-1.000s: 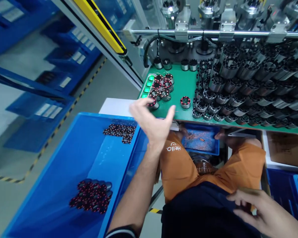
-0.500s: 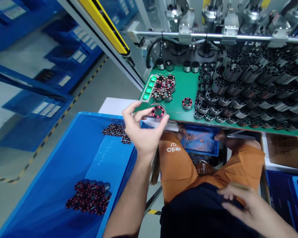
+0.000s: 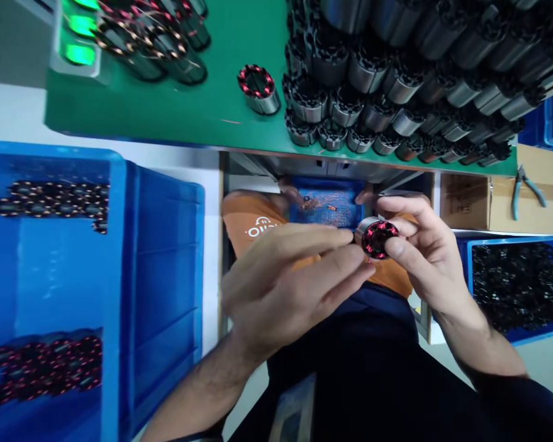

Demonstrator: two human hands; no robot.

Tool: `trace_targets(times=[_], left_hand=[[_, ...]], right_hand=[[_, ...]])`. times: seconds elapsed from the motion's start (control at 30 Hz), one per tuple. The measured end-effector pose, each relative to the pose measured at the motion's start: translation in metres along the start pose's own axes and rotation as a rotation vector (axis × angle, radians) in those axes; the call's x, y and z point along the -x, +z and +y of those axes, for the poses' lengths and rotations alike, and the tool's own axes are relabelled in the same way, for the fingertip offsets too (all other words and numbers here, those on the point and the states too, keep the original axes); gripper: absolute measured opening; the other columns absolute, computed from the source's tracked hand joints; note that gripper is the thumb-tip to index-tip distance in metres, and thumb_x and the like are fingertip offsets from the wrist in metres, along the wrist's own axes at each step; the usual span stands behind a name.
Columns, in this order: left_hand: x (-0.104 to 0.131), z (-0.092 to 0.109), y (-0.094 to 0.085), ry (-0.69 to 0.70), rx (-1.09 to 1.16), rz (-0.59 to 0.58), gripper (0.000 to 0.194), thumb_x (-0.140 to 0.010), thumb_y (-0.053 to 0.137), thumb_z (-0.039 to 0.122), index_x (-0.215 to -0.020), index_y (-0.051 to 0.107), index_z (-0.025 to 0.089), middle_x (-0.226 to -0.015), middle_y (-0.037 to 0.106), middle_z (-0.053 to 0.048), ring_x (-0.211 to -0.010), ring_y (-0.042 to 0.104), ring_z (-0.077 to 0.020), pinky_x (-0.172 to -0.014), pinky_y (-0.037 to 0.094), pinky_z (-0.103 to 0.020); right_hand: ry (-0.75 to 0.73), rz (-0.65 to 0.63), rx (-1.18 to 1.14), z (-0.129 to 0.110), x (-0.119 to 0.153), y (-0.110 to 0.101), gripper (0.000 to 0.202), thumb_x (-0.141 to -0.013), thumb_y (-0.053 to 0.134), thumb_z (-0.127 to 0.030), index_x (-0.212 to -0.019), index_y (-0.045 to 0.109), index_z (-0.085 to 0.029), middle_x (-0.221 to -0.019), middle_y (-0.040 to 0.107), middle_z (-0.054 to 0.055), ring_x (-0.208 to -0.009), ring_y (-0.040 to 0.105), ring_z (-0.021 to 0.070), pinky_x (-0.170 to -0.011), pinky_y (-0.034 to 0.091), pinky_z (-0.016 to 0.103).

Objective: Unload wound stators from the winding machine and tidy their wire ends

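Observation:
A wound motor stator [image 3: 371, 232], a steel ring with pinkish-red windings around its open face, is in front of my lap. My right hand [image 3: 433, 261] grips it from the right, thumb on the near rim and fingers behind. From the left my left hand [image 3: 295, 279] reaches to its side, fingers pressed together, their tips at the ring. A short reddish wire end seems to show by those fingertips; what they pinch is too small to make out. Another red-wound stator [image 3: 259, 89] stands alone on the green bench top [image 3: 166, 116].
Bare stator cores [image 3: 400, 80] are stacked at the bench's right. Wound stators [image 3: 152, 49] stand by green-lit buttons [image 3: 80, 54]. A blue bin [image 3: 161, 294] holding stators is at left. Pliers [image 3: 525, 190] lie on a cardboard box [image 3: 465, 205], above a bin of black parts [image 3: 518, 285].
The stator has moved from my left hand, near the bench's left edge, to my right hand over my lap. My right hand has risen to it. The view has swung closer and down.

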State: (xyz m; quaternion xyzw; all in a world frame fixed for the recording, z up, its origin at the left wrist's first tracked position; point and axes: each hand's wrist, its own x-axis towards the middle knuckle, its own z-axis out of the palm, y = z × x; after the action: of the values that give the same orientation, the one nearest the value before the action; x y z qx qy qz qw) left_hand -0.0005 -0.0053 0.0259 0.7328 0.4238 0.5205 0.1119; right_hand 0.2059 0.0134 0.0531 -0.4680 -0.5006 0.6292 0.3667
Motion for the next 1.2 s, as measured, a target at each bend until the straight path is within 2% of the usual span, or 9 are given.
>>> trace_targets(times=[0.17, 0.27, 0.33, 0.43, 0.57, 0.67, 0.8, 1.03, 1.2], left_hand=[[0.004, 0.006, -0.006, -0.016, -0.096, -0.153, 0.032, -0.087, 0.080, 0.013, -0.115, 0.073, 0.028, -0.101, 0.080, 0.005, -0.087, 0.077, -0.0139, -0.098, 0.061, -0.034], [0.013, -0.004, 0.005, -0.049, -0.148, -0.192, 0.014, -0.092, 0.077, 0.019, -0.104, 0.074, 0.026, -0.086, 0.078, 0.006, -0.078, 0.074, -0.0127, -0.082, 0.059, -0.028], [0.028, -0.018, 0.016, -0.117, -0.102, -0.308, 0.003, -0.096, 0.073, 0.024, -0.098, 0.075, 0.026, -0.082, 0.077, 0.005, -0.075, 0.073, -0.0127, -0.073, 0.055, -0.026], [0.050, -0.037, 0.029, -0.343, 0.067, -0.466, 0.010, -0.097, 0.070, 0.030, -0.092, 0.078, 0.026, -0.085, 0.078, 0.003, -0.073, 0.073, -0.0134, -0.066, 0.053, -0.026], [0.042, -0.035, 0.027, -0.645, 0.331, -0.244, 0.008, -0.089, 0.080, 0.034, -0.091, 0.080, 0.026, -0.085, 0.079, 0.001, -0.075, 0.073, -0.0151, -0.070, 0.057, -0.028], [0.014, -0.018, 0.020, -0.635, 0.524, -0.130, 0.016, -0.081, 0.088, 0.033, -0.095, 0.080, 0.028, -0.092, 0.077, 0.000, -0.087, 0.072, -0.0174, -0.076, 0.058, -0.031], [-0.001, -0.004, 0.025, -0.645, 0.642, -0.135, 0.006, -0.087, 0.082, 0.028, -0.089, 0.078, 0.025, -0.100, 0.073, -0.003, -0.097, 0.069, -0.0172, -0.085, 0.057, -0.032], [0.036, -0.014, 0.047, -0.959, 0.883, -0.246, 0.017, -0.092, 0.074, 0.034, -0.083, 0.072, 0.021, -0.089, 0.068, -0.002, -0.081, 0.064, -0.0138, -0.075, 0.054, -0.027], [0.019, -0.010, 0.036, -0.837, 0.939, -0.283, 0.007, -0.088, 0.079, 0.031, -0.095, 0.080, 0.027, -0.098, 0.074, -0.004, -0.093, 0.070, -0.0185, -0.079, 0.059, -0.032]], right_hand=[[-0.004, 0.061, 0.015, 0.008, 0.001, -0.008, 0.045, -0.090, 0.076, -0.041, -0.131, 0.062, -0.030, -0.106, 0.075, 0.002, -0.090, 0.074, 0.0164, -0.078, 0.063, 0.029], [-0.027, 0.041, 0.008, 0.005, 0.001, -0.013, 0.039, -0.092, 0.075, -0.039, -0.128, 0.064, -0.029, -0.105, 0.075, 0.002, -0.088, 0.073, 0.0157, -0.078, 0.062, 0.029], [-0.033, 0.017, 0.017, 0.001, 0.003, -0.018, 0.035, -0.093, 0.073, -0.039, -0.125, 0.065, -0.028, -0.100, 0.075, 0.002, -0.086, 0.073, 0.0156, -0.078, 0.061, 0.029], [-0.009, -0.007, 0.057, -0.005, 0.009, -0.025, 0.034, -0.092, 0.075, -0.037, -0.124, 0.066, -0.026, -0.098, 0.075, 0.003, -0.085, 0.074, 0.0159, -0.077, 0.061, 0.028], [-0.017, -0.003, 0.118, -0.006, 0.011, -0.025, 0.039, -0.089, 0.078, -0.035, -0.125, 0.066, -0.026, -0.098, 0.075, 0.002, -0.083, 0.072, 0.0149, -0.075, 0.060, 0.027], [-0.016, 0.015, 0.176, -0.003, 0.008, -0.020, 0.039, -0.089, 0.078, -0.037, -0.125, 0.066, -0.024, -0.098, 0.073, 0.003, -0.087, 0.072, 0.0154, -0.077, 0.060, 0.027], [-0.032, 0.013, 0.175, 0.001, 0.005, -0.017, 0.037, -0.090, 0.078, -0.035, -0.123, 0.067, -0.024, -0.100, 0.073, 0.003, -0.088, 0.071, 0.0143, -0.078, 0.060, 0.026], [0.017, -0.109, 0.006, 0.009, 0.016, -0.030, 0.043, -0.091, 0.076, -0.039, -0.129, 0.063, -0.023, -0.094, 0.075, 0.002, -0.077, 0.072, 0.0134, -0.070, 0.059, 0.024], [0.033, -0.159, -0.003, 0.016, 0.016, -0.031, 0.044, -0.090, 0.076, -0.035, -0.130, 0.061, -0.022, -0.092, 0.074, 0.002, -0.079, 0.072, 0.0127, -0.071, 0.058, 0.023]])
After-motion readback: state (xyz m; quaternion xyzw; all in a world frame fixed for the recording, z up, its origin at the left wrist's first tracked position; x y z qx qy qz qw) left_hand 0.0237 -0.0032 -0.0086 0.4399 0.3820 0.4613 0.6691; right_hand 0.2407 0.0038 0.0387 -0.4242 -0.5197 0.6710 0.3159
